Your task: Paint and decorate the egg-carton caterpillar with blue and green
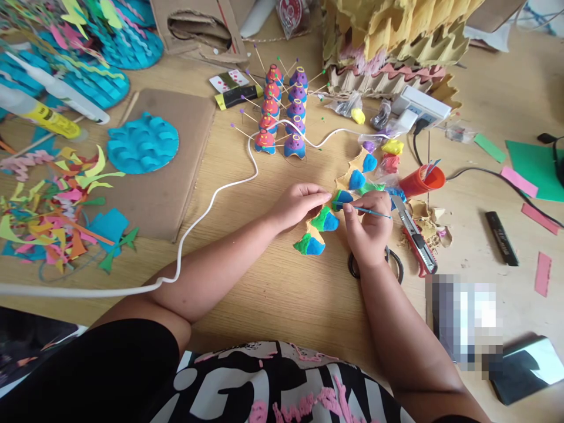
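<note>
A strip of egg-carton cups [324, 222], coated partly in green and blue clay, lies at the middle of the table. My left hand [302, 204] pinches the left edge of the strip near one green and blue cup. Between the closed fingers of my right hand [370, 222] is a thin blue stick [368, 210], its tip at that same cup. Beyond my hands, further cups [356, 179] show blue clay and bare carton. Two rows of finished-looking figures, red ones [269, 107] and purple ones [296, 111], stand farther back with pins stuck in them.
A white cable [211, 202] crosses the table and my left forearm. At the right are a utility knife [416, 238], a red cup [420, 181] and a power strip [420, 106]. Black scissors [399, 270] lie under my right wrist. Cardboard [176, 117] and paper scraps [57, 211] cover the left.
</note>
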Motion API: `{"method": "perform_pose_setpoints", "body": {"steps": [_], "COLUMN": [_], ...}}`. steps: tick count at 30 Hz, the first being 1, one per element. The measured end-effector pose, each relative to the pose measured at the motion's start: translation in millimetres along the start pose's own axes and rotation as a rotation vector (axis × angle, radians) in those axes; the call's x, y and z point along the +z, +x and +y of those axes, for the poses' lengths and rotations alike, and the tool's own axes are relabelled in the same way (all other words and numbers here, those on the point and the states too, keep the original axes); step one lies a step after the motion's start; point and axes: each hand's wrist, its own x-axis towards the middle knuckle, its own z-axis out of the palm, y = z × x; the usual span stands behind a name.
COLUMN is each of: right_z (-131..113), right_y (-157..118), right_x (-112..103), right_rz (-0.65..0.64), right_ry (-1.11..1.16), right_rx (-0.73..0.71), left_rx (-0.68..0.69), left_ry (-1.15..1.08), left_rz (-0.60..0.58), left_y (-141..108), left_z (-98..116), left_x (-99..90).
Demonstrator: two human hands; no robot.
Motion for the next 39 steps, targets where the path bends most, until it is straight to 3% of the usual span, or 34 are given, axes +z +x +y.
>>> {"method": "perform_pose_setpoints", "body": {"steps": [21, 39], "right_z": [-4.7, -1.4], "right_y": [2.2, 1.1], "right_x": [1.3, 1.2], "right_rz": [0.025, 0.000], "right_ry": [-0.036, -0.031], "right_rx": [0.008, 0.057], "left_rx": [0.027, 0.043], "left_ry": [0.039, 0.108], "left_rz": [-0.057, -0.034], "left_y": [-1.9, -7.3], "left_z": [-0.4, 4.5], "left_x": [-1.9, 2.0]}}
